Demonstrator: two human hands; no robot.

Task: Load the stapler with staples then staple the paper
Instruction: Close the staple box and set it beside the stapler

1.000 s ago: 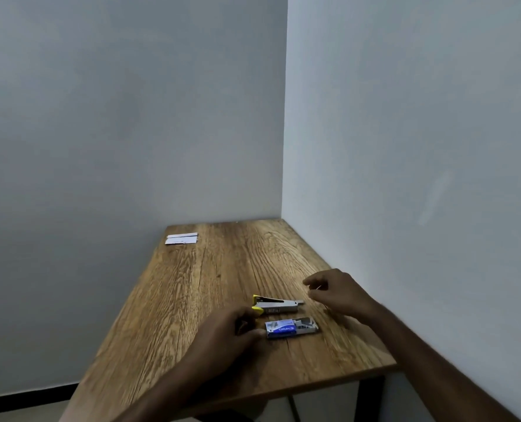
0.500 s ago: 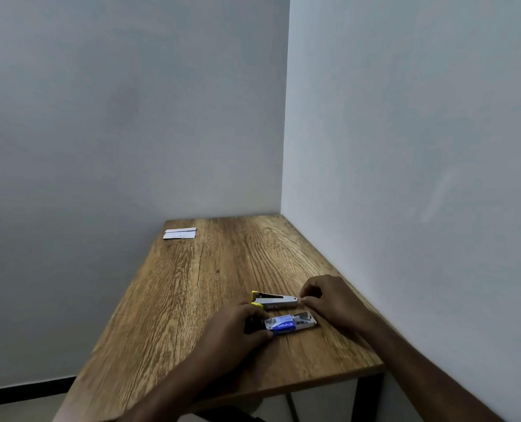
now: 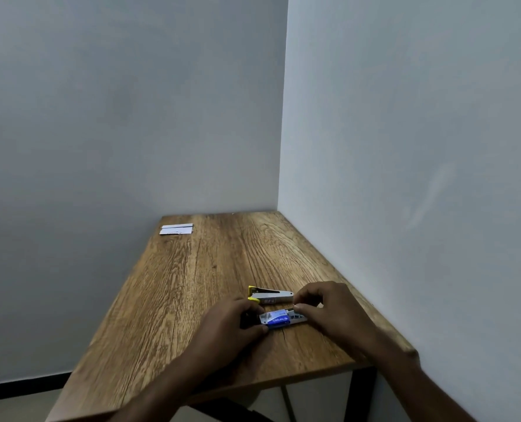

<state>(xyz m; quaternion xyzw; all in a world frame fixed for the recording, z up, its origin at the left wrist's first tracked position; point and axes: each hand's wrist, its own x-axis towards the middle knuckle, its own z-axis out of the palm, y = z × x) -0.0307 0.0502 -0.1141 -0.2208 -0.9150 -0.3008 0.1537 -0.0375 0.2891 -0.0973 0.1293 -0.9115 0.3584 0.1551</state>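
At the far left corner of the wooden counter [image 3: 192,284], against the wall, lie small white paper [image 3: 176,229] slips, well apart from everything else. Nearer the front edge, the left hand [image 3: 233,322] curls its fingers and thumb round the left end of a blue and white staple box [image 3: 279,319] lying flat on the counter. Just behind the box lies the stapler [image 3: 270,295], silver with a yellow end, resting on the wood and untouched. To the right, the right hand [image 3: 329,309] hovers over the box's open right end, thumb and forefinger pinched together; what they pinch is too small to tell.
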